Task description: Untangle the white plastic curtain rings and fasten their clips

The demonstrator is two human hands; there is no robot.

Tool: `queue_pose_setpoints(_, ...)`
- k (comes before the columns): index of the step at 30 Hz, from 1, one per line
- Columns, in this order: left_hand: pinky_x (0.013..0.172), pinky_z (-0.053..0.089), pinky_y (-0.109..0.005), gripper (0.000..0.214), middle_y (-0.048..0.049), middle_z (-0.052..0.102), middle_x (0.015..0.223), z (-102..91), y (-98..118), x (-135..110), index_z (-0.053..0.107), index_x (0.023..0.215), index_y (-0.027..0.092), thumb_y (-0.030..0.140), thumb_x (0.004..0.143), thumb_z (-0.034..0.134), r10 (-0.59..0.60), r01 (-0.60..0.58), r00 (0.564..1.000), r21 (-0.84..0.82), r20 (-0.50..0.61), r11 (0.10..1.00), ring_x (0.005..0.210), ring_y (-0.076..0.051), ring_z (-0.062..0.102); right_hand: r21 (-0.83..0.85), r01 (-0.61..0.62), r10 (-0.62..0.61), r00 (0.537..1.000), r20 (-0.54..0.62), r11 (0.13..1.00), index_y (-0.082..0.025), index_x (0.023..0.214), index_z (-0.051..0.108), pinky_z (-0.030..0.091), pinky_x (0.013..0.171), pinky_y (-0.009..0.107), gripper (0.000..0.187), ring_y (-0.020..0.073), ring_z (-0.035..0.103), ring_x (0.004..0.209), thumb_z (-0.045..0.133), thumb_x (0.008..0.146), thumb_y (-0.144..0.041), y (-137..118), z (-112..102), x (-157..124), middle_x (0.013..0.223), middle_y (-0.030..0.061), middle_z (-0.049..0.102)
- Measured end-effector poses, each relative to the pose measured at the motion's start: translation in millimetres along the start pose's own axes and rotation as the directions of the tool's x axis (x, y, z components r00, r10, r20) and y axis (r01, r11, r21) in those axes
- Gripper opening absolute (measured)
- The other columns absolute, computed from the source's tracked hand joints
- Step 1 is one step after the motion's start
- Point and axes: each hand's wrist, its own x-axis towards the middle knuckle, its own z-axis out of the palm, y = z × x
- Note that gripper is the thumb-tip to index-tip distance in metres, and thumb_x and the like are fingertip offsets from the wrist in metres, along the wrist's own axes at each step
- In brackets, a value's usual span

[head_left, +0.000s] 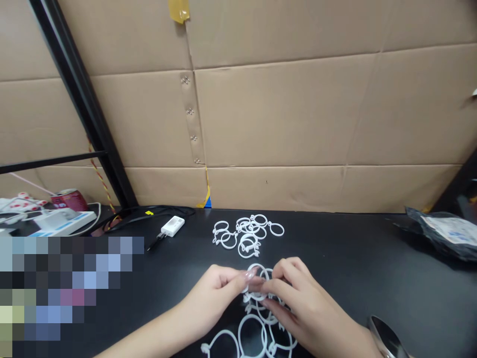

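My left hand (229, 283) is closed, its thumb and fingertips pinching a white plastic curtain ring (258, 265) above the black table. My right hand (298, 293) meets it from the right, fingers bent and closed at the rings; its exact grip is partly hidden. Below both hands, a loose pile of more white curtain rings (239, 328) with small eyelets runs to the bottom edge, partly covered by my right hand. Farther back lies a second cluster of such rings (228, 240), several overlapping one another.
A white charger plug (173, 226) lies left of the far cluster, with black cables behind. Far left are a power strip (65, 223) and a red can (69, 200). A dark plastic package (443, 233) sits at right. Cardboard (279, 119) walls the back.
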Motion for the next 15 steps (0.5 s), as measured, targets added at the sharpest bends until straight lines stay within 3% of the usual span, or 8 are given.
queue_pose_setpoints(5,0.097,0.043,-0.039,0.045,-0.0064,0.077,0.089,-2.8,-3.0,2.0,0.076,0.09,0.015,0.05,0.089,0.049,-0.124,0.098,0.982,-0.184,-0.141,0.978,0.09,-0.025,0.071,-0.069,0.049,-0.049,0.999,0.003,0.996,-0.018,0.092,0.059,0.044,0.072,0.034,0.013,0.0197,0.047,0.079,0.046,0.091,-0.014,1.1,-1.4,2.2,0.084,0.0048,0.055)
queue_pose_setpoints(9,0.102,0.036,-0.042,0.056,-0.009,0.077,0.087,-6.2,-2.3,1.8,0.076,0.091,0.011,0.051,0.094,0.036,-0.123,0.105,0.988,-0.182,-0.09,0.978,0.095,-0.027,0.069,-0.018,-0.006,0.005,0.999,-0.042,1.0,-0.018,0.083,0.057,0.043,0.071,0.032,0.011,0.0188,0.046,0.079,0.05,0.09,-0.015,3.7,-3.2,3.6,0.083,0.0042,0.054)
queue_pose_setpoints(15,0.104,0.033,-0.041,0.06,-0.0093,0.076,0.09,-7.1,-1.5,1.4,0.075,0.095,0.01,0.05,0.096,0.029,-0.095,0.085,0.994,-0.161,-0.059,0.983,0.098,-0.028,0.068,0.064,-0.088,0.093,0.992,-0.087,0.994,-0.02,0.083,0.056,0.043,0.071,0.032,0.01,0.0189,0.046,0.081,0.051,0.089,-0.014,5.8,-4.2,3.4,0.084,0.0031,0.052)
